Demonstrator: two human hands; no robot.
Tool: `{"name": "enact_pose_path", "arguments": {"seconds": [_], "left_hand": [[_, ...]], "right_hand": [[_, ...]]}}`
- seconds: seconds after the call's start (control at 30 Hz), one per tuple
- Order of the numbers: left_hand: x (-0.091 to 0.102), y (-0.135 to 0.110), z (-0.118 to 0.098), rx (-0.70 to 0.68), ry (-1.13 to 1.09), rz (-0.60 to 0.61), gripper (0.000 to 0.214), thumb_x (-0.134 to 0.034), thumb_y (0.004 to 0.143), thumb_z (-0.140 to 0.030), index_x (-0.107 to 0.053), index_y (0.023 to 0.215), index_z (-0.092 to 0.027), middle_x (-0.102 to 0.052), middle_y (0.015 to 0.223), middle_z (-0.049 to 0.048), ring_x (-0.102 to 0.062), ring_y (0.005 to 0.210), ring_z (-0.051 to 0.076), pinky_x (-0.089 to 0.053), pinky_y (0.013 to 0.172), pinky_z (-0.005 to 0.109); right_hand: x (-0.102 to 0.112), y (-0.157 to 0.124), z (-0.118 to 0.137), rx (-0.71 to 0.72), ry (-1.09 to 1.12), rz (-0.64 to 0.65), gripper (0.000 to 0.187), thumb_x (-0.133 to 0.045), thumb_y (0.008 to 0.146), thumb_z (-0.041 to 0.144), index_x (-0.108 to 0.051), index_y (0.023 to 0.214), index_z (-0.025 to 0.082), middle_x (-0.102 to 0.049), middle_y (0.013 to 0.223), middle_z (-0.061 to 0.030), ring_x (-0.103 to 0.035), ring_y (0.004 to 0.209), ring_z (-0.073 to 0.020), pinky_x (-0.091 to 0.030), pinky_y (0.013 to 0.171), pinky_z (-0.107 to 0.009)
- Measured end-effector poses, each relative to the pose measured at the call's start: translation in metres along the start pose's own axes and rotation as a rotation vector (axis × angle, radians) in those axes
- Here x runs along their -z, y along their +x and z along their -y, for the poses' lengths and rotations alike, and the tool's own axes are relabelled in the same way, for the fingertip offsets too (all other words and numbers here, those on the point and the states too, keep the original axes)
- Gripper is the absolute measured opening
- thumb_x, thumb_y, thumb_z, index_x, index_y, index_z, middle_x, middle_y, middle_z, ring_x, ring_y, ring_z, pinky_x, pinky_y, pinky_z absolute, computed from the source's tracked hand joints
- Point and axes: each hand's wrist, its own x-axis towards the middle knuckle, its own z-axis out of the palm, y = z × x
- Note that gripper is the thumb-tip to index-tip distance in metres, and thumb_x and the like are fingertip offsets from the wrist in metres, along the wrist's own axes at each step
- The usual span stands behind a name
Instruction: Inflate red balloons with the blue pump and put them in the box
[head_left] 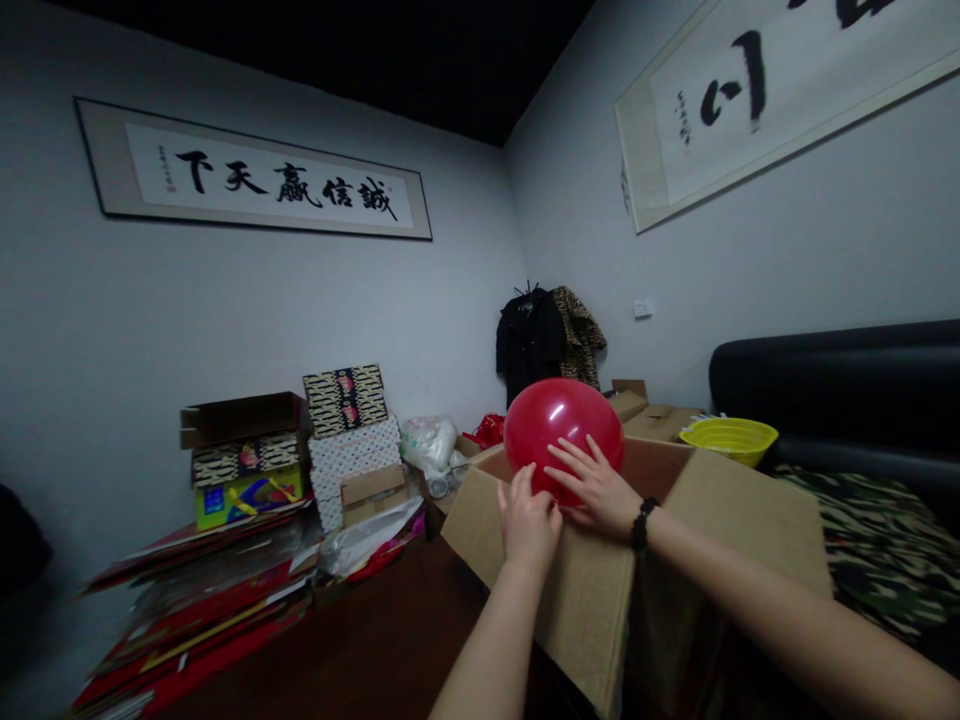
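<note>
A shiny inflated red balloon (562, 425) is at the mouth of an open cardboard box (581, 600). My left hand (527, 515) has its fingers curled against the balloon's lower left side, near its underside. Against the lower right side lies my right hand (600, 490), fingers spread over the rubber and a dark bead bracelet (643, 522) on the wrist. Between them the two hands hold the balloon. Its neck is hidden by my fingers, and how far it sits inside the box cannot be made out.
Stacked patterned boxes (346, 400) and a pile of flat red folders (202, 610) stand left on the dark table (360, 650). A yellow basket (731, 438) is behind the box at right, beside a black sofa (840, 390) with camouflage cloth (885, 540). Coats (531, 335) hang in the corner.
</note>
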Motion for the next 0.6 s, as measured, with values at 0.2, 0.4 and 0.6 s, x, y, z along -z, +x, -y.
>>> {"name": "enact_pose_path", "arguments": {"seconds": [0.2, 0.4, 0.6], "left_hand": [[-0.011, 0.0, -0.008, 0.042, -0.031, 0.052, 0.018, -0.059, 0.076, -0.025, -0.065, 0.093, -0.022, -0.04, 0.142, 0.009, -0.032, 0.131, 0.026, -0.012, 0.109, 0.058], [-0.013, -0.002, -0.007, 0.068, -0.021, 0.097, 0.026, -0.056, 0.078, -0.032, -0.064, 0.101, -0.023, -0.036, 0.145, 0.0092, -0.028, 0.134, 0.025, -0.01, 0.11, 0.057], [-0.013, 0.0, -0.007, 0.06, -0.011, 0.13, 0.03, -0.054, 0.079, -0.034, -0.063, 0.105, -0.022, -0.036, 0.144, 0.0105, -0.028, 0.134, 0.027, -0.011, 0.11, 0.057]], "right_hand": [[-0.002, -0.006, -0.014, -0.072, 0.014, 0.016, 0.053, -0.051, 0.079, 0.029, -0.044, 0.131, 0.021, -0.031, 0.147, -0.0115, -0.02, 0.137, -0.0275, -0.011, 0.11, -0.058], [-0.007, -0.012, -0.027, -0.167, 0.029, 0.021, 0.05, -0.047, 0.082, 0.029, -0.043, 0.131, 0.021, -0.037, 0.143, -0.0126, -0.026, 0.135, -0.0272, -0.016, 0.109, -0.056], [-0.014, -0.016, -0.034, -0.248, 0.05, 0.036, 0.048, -0.045, 0.085, 0.037, -0.044, 0.13, 0.021, -0.037, 0.143, -0.0127, -0.023, 0.136, -0.0276, -0.02, 0.107, -0.058]]}}
